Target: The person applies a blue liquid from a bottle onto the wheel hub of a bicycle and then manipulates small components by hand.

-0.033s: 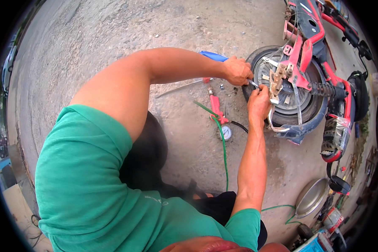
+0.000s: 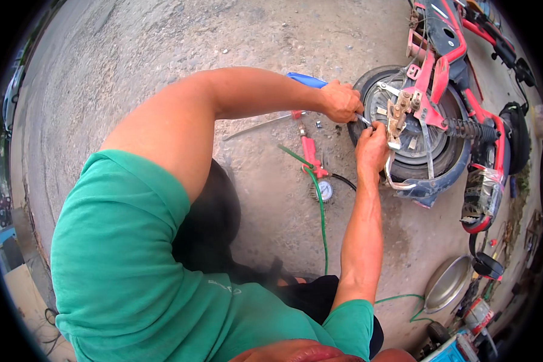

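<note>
My left hand (image 2: 342, 102) is closed around a slim silver metal tool (image 2: 363, 119), whose exact kind I cannot make out. The tool slants down to my right hand (image 2: 372, 146). That hand is closed, with fingertips pinched at the tool's far end; whether they grip the tool or a small part is hidden. Both hands are at the left edge of a wheel (image 2: 413, 158) on a red and dark motorbike (image 2: 440, 66). Right beside my right fingers is a rusty bracket (image 2: 397, 117) near the hub.
On the ground left of the wheel lies a red air inflator gun (image 2: 309, 154) with a round gauge (image 2: 324, 190) and green hose (image 2: 323, 229). A blue object (image 2: 306, 79) shows behind my left forearm. A metal basin (image 2: 448, 283) sits at lower right.
</note>
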Available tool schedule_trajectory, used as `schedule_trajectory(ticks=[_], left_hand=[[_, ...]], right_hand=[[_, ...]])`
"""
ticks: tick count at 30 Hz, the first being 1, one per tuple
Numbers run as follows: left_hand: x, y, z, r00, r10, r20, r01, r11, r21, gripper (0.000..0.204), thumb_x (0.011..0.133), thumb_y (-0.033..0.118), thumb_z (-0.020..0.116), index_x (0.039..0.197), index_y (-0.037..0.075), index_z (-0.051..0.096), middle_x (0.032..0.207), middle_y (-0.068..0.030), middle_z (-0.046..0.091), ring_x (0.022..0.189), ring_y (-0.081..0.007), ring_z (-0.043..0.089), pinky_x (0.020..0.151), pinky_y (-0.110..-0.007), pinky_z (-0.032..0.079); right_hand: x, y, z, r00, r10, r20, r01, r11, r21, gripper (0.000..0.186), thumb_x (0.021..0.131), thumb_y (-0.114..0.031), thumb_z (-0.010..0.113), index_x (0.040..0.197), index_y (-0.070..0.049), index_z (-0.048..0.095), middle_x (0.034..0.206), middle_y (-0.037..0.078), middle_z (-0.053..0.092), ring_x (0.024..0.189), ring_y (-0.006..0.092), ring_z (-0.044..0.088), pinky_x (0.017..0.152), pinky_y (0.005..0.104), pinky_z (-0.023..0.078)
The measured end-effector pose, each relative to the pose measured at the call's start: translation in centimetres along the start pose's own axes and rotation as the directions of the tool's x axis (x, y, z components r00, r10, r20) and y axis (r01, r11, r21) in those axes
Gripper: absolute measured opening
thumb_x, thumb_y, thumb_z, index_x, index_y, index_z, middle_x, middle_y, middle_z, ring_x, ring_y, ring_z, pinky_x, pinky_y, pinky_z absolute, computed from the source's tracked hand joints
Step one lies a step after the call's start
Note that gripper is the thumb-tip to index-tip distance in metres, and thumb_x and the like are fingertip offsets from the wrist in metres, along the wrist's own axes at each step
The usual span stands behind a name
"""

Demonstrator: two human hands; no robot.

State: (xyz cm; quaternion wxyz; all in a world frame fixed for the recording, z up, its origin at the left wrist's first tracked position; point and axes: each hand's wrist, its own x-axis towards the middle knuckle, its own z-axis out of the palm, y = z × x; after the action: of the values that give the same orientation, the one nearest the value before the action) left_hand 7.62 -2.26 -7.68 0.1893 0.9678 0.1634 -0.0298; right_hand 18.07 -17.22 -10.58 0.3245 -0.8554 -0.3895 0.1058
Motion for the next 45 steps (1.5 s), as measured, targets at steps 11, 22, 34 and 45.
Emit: schedule_trajectory(ticks=[11,22,34,45], left_hand=[[-4.3,-11.1,-2.9,0.98,-0.158,0.122,0.188,0.938,-0.292,0.035,0.091,0.036,0.061,0.098,0.003,0.07,0.09,-0.0174,0.067,0.085,-0.0303,0.063,0.077,-0.041,0.049],[-6.2,-14.1,-6.5,0.892,-0.416,0.18,0.452,0.843,-0.293,0.057,0.087,0.055,0.062,0.096,-0.001,0.07,0.095,-0.0162,0.068,0.089,-0.0265,0.063,0.079,-0.039,0.05],[-3.6,-15.4,-9.4,0.744,-0.665,-0.059,0.455,0.569,-0.685,0.072,0.081,0.058,0.071,0.114,-0.006,0.065,0.109,-0.019,0.066,0.1,-0.0291,0.066,0.086,-0.038,0.052],[-5.4,-17.4,-5.8,0.718,-0.686,0.121,0.691,0.68,-0.244,0.024,0.08,0.026,0.062,0.09,0.008,0.074,0.08,-0.0099,0.07,0.059,-0.0198,0.064,0.056,-0.034,0.055]], right_hand=[[-0.4,-0.4,-0.5,0.999,-0.049,-0.007,0.048,0.998,-0.044,0.022,0.093,-0.015,0.05,0.111,-0.004,0.057,0.102,0.025,0.066,0.096,0.0442,0.064,0.08,0.0496,0.05],[-0.2,0.1,-0.1,0.999,-0.018,-0.035,0.016,0.997,-0.079,0.028,0.088,-0.02,0.056,0.113,-0.008,0.063,0.099,0.018,0.068,0.092,0.0382,0.065,0.08,0.0474,0.049],[-0.4,-0.6,-0.5,0.999,-0.004,0.032,0.006,0.998,-0.061,0.035,0.09,-0.023,0.052,0.12,-0.007,0.058,0.101,0.023,0.069,0.094,0.0424,0.065,0.083,0.0491,0.049],[-0.5,-0.8,-0.7,0.999,-0.016,0.042,0.019,0.997,-0.072,0.036,0.089,-0.024,0.052,0.121,-0.006,0.058,0.098,0.023,0.069,0.092,0.0414,0.066,0.082,0.0478,0.049]])
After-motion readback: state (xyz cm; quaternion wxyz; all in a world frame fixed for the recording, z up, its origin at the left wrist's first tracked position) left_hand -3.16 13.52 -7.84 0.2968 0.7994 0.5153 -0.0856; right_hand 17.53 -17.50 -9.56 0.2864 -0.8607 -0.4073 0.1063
